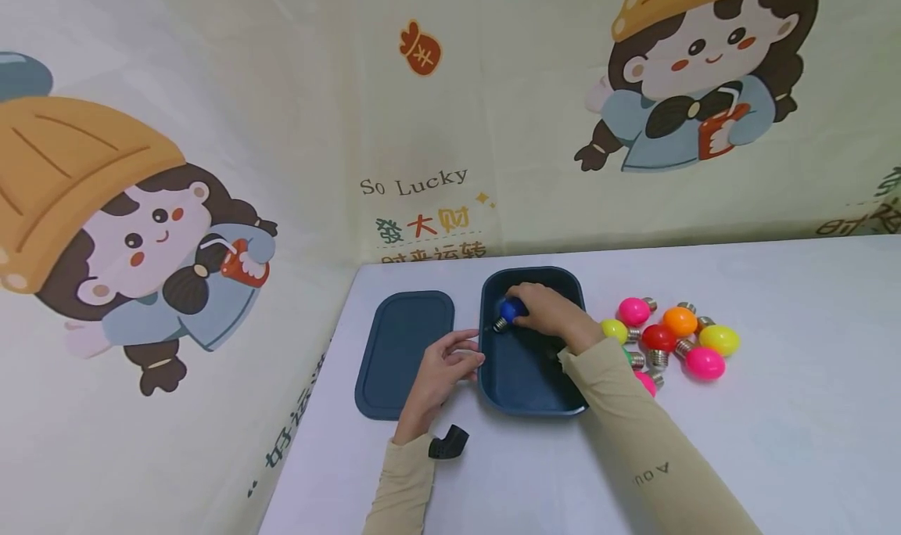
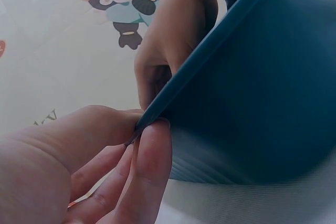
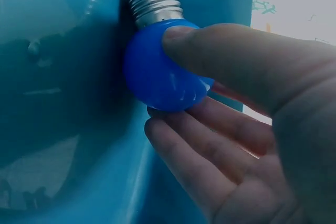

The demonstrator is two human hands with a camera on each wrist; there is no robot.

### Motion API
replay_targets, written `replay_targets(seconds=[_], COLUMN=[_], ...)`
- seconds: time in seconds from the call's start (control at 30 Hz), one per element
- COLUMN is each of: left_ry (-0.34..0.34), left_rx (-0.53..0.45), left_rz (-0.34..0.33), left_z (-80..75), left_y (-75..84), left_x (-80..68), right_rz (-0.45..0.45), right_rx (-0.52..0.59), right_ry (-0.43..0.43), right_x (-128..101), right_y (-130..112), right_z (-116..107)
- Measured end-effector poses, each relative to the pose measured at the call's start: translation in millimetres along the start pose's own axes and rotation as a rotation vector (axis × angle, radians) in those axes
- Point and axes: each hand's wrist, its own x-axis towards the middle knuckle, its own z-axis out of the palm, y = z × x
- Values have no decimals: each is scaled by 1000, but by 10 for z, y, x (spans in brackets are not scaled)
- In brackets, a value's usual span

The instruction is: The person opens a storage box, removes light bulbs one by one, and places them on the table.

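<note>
Blue bulb [image 3: 163, 69] sits inside the dark blue tray [image 1: 533, 378], thumb and fingers of the right hand [image 1: 549, 316] wrapped round its globe, its metal screw base against the tray's inner wall. Nearest on the bench [image 1: 774, 441], the left hand [image 1: 443, 371] pinches the tray's near-left rim between thumb and fingertips, steadying it. A firm rim pinch and a light hold on the globe would, I judge, serve best. Left of the tray lies its lid [image 1: 404, 353]. Beyond, to the right, a cluster of coloured bulbs [image 1: 669, 339], possibly eight.
</note>
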Motion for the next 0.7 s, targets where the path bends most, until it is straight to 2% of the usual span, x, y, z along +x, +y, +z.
replay_targets(seconds=[0.5, 0.7], left_ry=[22, 24], left_rx=[-10, -5], left_rz=[-12, 7], left_z=[32, 44], left_y=[-19, -8], left_x=[11, 22], right_rz=[-47, -44], right_rx=[0, 0], right_ry=[76, 90], right_x=[-179, -302], right_y=[-24, 47], right_z=[-219, -325])
